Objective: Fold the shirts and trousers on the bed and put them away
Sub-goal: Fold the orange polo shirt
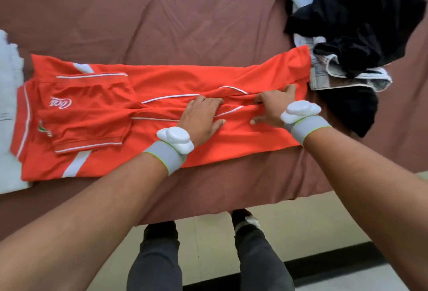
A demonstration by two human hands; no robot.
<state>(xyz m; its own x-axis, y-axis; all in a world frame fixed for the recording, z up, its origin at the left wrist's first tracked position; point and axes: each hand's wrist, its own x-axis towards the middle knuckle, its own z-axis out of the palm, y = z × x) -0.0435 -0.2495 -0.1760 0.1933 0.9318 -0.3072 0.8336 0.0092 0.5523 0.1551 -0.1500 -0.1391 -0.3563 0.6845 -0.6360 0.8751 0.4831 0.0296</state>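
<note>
An orange shirt [148, 114] with white piping lies stretched lengthwise across the brown bed [139, 12], sleeves folded inward over its middle. The left hand [201, 114] rests palm down on the fabric with fingers fairly straight, pressing the centre fold. The right hand [273, 105] lies just beside it, fingers spread on the cloth, though its fingertips may be nipping a crease; that is hard to make out. A heap of dark clothes [356, 19] sits at the shirt's right end, and pale folded cloth [9, 109] touches its left.
</note>
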